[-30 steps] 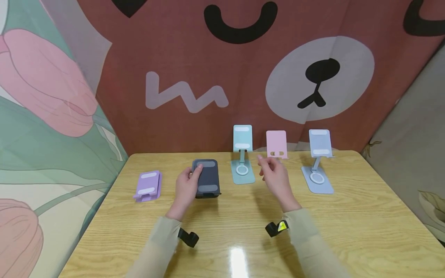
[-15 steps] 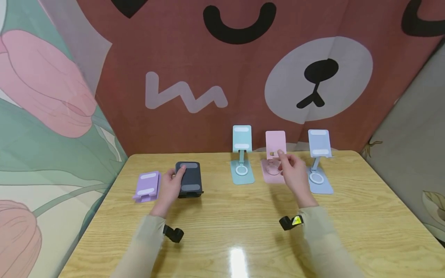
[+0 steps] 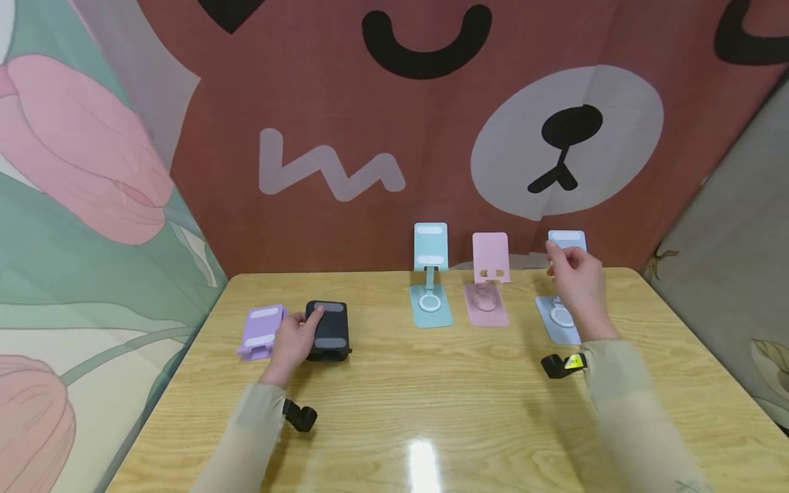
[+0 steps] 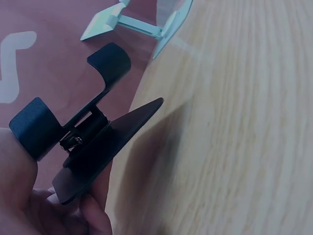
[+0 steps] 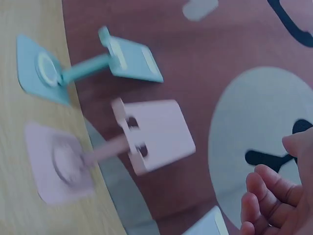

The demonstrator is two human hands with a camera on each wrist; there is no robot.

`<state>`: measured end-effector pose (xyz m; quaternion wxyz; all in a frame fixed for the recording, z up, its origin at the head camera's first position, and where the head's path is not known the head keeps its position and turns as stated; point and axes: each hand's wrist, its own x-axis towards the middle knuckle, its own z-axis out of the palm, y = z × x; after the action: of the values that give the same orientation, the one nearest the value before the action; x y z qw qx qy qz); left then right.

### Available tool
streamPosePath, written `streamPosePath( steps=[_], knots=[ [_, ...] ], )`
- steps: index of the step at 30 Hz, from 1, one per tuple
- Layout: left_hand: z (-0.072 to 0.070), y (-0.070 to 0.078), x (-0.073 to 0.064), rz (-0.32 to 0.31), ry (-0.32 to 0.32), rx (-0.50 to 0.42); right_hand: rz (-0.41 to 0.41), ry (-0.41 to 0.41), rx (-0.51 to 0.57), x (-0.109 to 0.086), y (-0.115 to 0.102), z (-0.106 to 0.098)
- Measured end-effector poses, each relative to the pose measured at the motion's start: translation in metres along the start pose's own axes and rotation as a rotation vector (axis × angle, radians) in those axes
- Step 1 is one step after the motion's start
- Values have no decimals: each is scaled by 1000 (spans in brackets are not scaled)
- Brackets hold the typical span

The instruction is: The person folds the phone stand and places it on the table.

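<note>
My left hand (image 3: 294,340) grips a black folded phone stand (image 3: 328,331), thumb on its front plate. In the left wrist view that phone stand (image 4: 93,142) is tilted just above the table, its shadow beside it. A purple folded phone stand (image 3: 261,329) lies just left of this hand. My right hand (image 3: 579,284) hovers in front of a light blue phone stand (image 3: 567,238) and hides part of it. In the right wrist view the fingers (image 5: 274,188) are loosely bent and hold nothing; the blue stand (image 5: 210,226) shows at the bottom edge.
A teal phone stand (image 3: 430,245) and a pink phone stand (image 3: 490,257) stand unfolded near the back edge of the wooden table (image 3: 394,397). Behind the table hangs a cloth (image 3: 333,233) printed with a bear's face.
My left hand has carried the black phone stand left, beside the purple one, and lowered it. My right hand has moved right, from before the pink stand to the blue one.
</note>
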<state>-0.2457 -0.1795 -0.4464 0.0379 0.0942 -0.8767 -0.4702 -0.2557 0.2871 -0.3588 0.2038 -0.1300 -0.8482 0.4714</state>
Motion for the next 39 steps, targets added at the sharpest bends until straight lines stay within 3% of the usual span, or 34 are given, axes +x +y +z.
streamPosePath(
  steps=[11,19,26,39],
  knots=[
    [0,-3,3,-39,-61,83,38,-47,-161,32,7,-30],
    [-2,-6,14,24,-51,211,101,-53,-140,52,10,-44],
    [-7,-1,15,12,-54,337,131,-61,-138,61,10,-48],
    [-13,-2,14,2,-24,460,247,-51,-167,69,40,-38]
  ],
)
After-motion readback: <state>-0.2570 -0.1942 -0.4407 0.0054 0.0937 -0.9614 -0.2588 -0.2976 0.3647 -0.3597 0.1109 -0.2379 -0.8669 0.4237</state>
